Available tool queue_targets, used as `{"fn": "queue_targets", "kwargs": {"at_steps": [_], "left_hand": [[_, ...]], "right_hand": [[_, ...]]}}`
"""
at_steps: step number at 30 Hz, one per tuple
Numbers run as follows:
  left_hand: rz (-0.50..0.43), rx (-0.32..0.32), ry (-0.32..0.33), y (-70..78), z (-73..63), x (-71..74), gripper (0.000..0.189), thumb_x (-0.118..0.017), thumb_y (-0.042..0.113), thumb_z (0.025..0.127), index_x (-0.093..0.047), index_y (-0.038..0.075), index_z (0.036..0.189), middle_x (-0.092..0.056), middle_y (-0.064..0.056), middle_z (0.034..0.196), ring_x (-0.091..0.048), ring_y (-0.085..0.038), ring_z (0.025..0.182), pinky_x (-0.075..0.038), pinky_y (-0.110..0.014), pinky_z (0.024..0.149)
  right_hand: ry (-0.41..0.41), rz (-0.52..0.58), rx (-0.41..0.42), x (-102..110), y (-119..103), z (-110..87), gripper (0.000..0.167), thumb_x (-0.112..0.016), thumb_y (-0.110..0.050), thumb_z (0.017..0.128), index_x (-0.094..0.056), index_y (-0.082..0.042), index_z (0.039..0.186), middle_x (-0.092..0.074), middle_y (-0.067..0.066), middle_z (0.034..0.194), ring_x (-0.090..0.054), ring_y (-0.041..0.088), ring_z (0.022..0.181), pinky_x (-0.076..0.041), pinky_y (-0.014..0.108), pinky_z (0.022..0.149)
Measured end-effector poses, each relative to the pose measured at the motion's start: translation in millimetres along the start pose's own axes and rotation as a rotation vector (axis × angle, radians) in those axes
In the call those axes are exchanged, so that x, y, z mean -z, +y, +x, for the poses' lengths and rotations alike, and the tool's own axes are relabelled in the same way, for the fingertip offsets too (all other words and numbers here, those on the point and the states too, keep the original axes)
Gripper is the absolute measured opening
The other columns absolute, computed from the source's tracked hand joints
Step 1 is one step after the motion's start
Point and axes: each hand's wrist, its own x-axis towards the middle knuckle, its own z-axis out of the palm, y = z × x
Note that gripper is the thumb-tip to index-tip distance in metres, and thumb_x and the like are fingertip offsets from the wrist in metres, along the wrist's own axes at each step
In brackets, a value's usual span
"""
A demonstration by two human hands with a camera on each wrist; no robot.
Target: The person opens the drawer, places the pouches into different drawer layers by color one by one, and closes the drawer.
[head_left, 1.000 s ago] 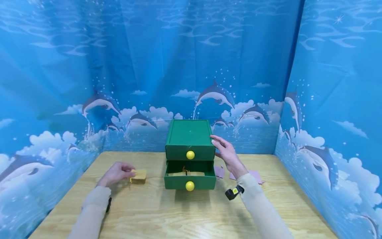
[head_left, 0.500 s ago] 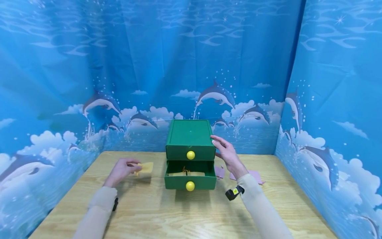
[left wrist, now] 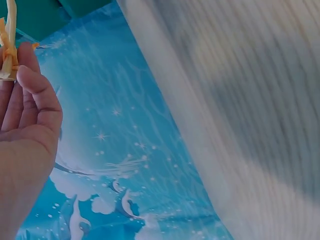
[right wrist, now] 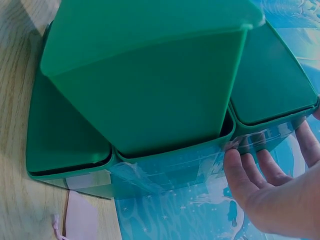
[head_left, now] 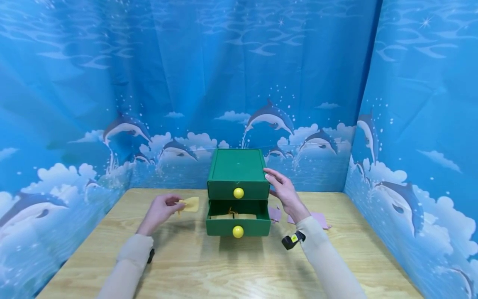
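Head: left hand [head_left: 161, 211] pinches yellow pouch [head_left: 191, 204], moved rightward since a second ago, now nearer the open drawer [head_left: 238, 227] but outside it. Left wrist: orange cord [left wrist: 7, 49] at the grip. Right wrist: right hand [right wrist: 280, 185], loosely extended, touches green cabinet [right wrist: 170, 172], not grasping.

Your left hand [head_left: 161, 211] is now farther right and forward, bringing the yellow drawstring pouch [head_left: 191, 204] it pinches closer to the pulled-out lower green drawer [head_left: 221, 228] on that hand's right.
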Motion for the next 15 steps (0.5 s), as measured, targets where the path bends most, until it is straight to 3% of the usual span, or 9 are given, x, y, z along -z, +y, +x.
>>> {"fn": "queue_targets", "kwargs": {"at_steps": [8,15], "left_hand": [[-0.070,-0.009,0.018,10.5,-3.1,-1.8,0.031,-0.073,0.029,0.089,-0.066,0.006,0.109,-0.071,-0.012,0.103,-0.064,-0.017,0.088,-0.055,-0.039,0.074],[-0.062,-0.043,0.021,18.5,-4.3,-3.8,0.023,-0.072,0.023,0.090,-0.067,0.006,0.105,-0.071,-0.010,0.098,-0.064,-0.016,0.083,-0.054,-0.032,0.069]], "right_hand": [[0.006,-0.001,-0.005,-0.7,0.3,-0.6,0.046,-0.055,-0.039,0.100,-0.050,-0.023,0.144,-0.038,0.002,0.155,-0.036,0.027,0.142,-0.036,0.054,0.112],[0.009,-0.012,-0.001,-0.5,-0.1,0.7,0.047,-0.054,-0.040,0.100,-0.049,-0.024,0.144,-0.037,0.002,0.155,-0.035,0.027,0.143,-0.036,0.055,0.112]]}}
